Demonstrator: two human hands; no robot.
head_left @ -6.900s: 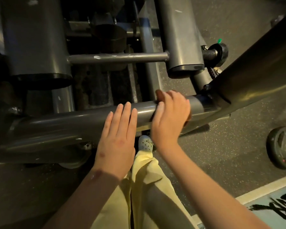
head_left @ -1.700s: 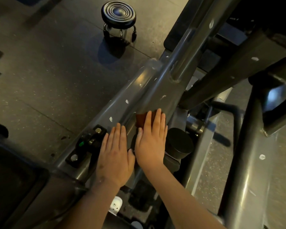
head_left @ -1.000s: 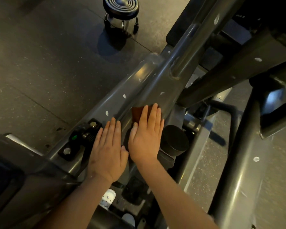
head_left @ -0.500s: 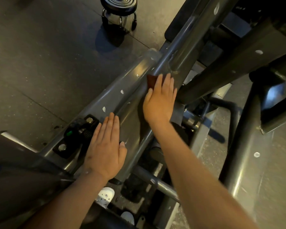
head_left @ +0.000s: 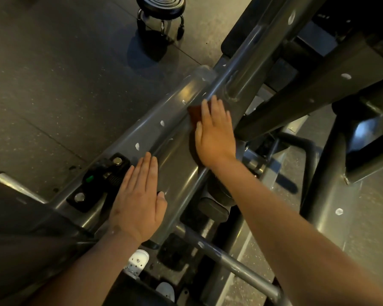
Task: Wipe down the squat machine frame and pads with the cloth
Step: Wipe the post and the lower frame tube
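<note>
The grey painted steel squat machine frame fills my view, its thick slanted beam running from lower left up to a welded joint. This is a different member from about seven seconds ago, when both hands were on a horizontal tube of it. A black round ribbed stool stands on the floor beyond, not involved.

My left hand lies flat on the lower beam with fingers straight and together, holding nothing. It sits just beside the black spring latch bracket with the green dot. It has barely shifted in two seconds, so I read it as a brace.

My right hand is what changed. Under two seconds ago it lay touching the left. It has since slid up the beam and now sits well apart from the left, just below the weld. Its fingers are straight and the palm presses down, curled round nothing. It has hardly travelled in the last half second, so I judge the stroke is at its top end.

The small reddish-brown cloth is pinned flat under the right fingers against the beam, with only a corner showing.

White flecks dot the beam's outer face; I cannot tell whether they are chips or residue. By my guess one strip is wiped, while that face, the other tubes and the pads remain.
</note>
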